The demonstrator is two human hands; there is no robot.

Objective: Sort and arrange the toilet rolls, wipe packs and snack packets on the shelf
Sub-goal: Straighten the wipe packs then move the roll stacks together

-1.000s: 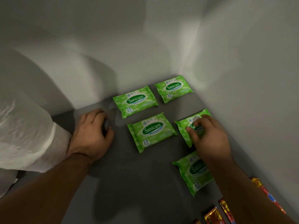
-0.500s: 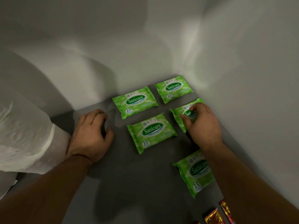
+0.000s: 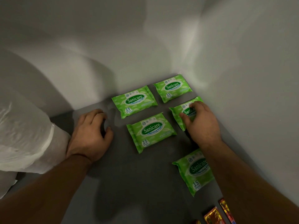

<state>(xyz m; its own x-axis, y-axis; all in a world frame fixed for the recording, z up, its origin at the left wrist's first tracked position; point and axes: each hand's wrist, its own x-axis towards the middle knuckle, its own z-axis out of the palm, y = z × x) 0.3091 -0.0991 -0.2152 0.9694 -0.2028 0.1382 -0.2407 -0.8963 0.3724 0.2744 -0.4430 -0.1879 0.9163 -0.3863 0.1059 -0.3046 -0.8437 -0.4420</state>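
A: We see five flat green plastic wipe packs with "Sanicare" ovals lying on the dark grey shelf surface (image 3: 129, 183). Two sit at the back against the white wall: the back-left pack (image 3: 135, 101) and the back-right pack (image 3: 173, 88) in the corner.

B: In front of those we have a second row. The middle pack (image 3: 151, 131) lies face up, apart from its neighbours, and just to its right is the pack under the hand (image 3: 179, 112).

A: Our right hand (image 3: 200, 123) rests on that one, fingers (image 3: 195, 105) laid across its top and the thumb along its near-left side, so we read it as pinched between thumb and fingers while it lies flat on the shelf, close to the right wall (image 3: 250, 94).

B: The fifth pack (image 3: 195, 172) lies nearer to us, tilted, partly hidden by our right forearm.

A: Our left hand (image 3: 90, 135) sits palm down on the shelf to the left of the packs, fingers curled under, holding nothing we can see.

B: Touching its wrist on the left is a white wrapped bundle of toilet rolls (image 3: 24, 139).

A: At the bottom edge we make out shiny red and gold snack packets (image 3: 213, 216), cut off by the frame.
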